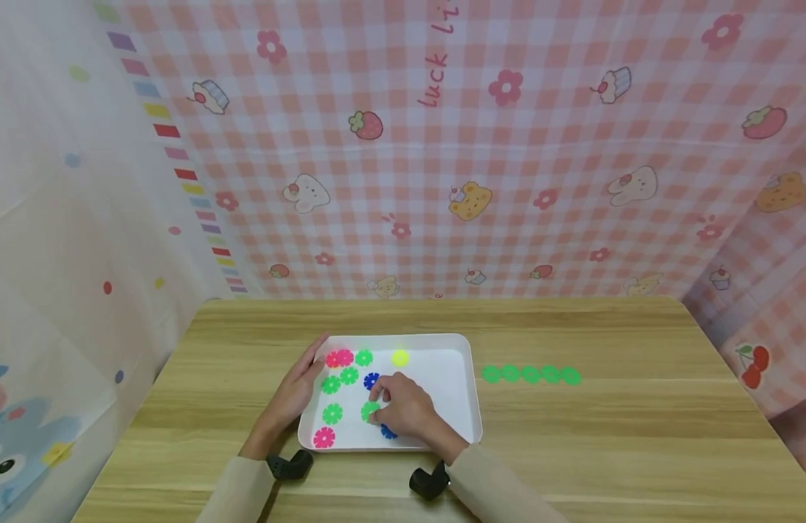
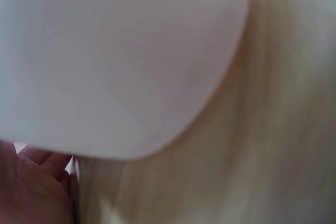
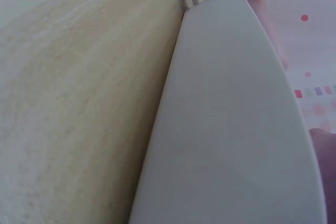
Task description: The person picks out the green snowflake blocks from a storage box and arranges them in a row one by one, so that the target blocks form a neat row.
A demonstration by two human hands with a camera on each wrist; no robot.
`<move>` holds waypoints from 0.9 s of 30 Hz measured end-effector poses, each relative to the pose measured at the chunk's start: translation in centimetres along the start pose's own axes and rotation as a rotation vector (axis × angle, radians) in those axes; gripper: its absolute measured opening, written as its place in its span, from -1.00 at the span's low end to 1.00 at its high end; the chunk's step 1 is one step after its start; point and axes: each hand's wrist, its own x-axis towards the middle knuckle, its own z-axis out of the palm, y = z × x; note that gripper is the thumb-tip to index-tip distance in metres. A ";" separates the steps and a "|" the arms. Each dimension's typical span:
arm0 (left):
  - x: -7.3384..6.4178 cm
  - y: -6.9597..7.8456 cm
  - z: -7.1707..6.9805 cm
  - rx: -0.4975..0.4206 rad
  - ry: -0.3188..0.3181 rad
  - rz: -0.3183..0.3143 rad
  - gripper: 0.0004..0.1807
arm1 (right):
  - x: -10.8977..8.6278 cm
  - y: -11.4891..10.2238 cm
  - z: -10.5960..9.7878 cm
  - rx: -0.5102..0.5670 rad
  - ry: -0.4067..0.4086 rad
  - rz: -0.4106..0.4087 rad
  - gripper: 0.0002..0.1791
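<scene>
Thumb and forefinger of my right hand (image 1: 406, 408) are at a green piece (image 1: 366, 412), which is inside the white tray (image 1: 452, 385), slightly left of its middle; whether they pinch it, I cannot tell. My left hand (image 1: 293, 392) lies, fingers extended, along the tray's left rim. Right of the tray, five green pieces (image 1: 531, 375) make a row. I judge the step is picking this green piece; next calls for a firm pinch and straight lift.
</scene>
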 end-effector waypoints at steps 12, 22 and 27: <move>0.0 -0.2 -0.1 -0.003 -0.011 0.008 -0.44 | -0.1 -0.1 0.0 0.047 0.032 -0.027 -0.78; 0.1 -0.3 0.0 0.012 -0.009 0.012 -0.44 | -0.4 0.3 -0.8 0.140 0.033 -0.045 -0.83; 0.1 -0.1 0.0 0.008 -0.005 0.012 -0.44 | -0.5 0.9 -2.1 0.168 0.053 -0.074 -0.85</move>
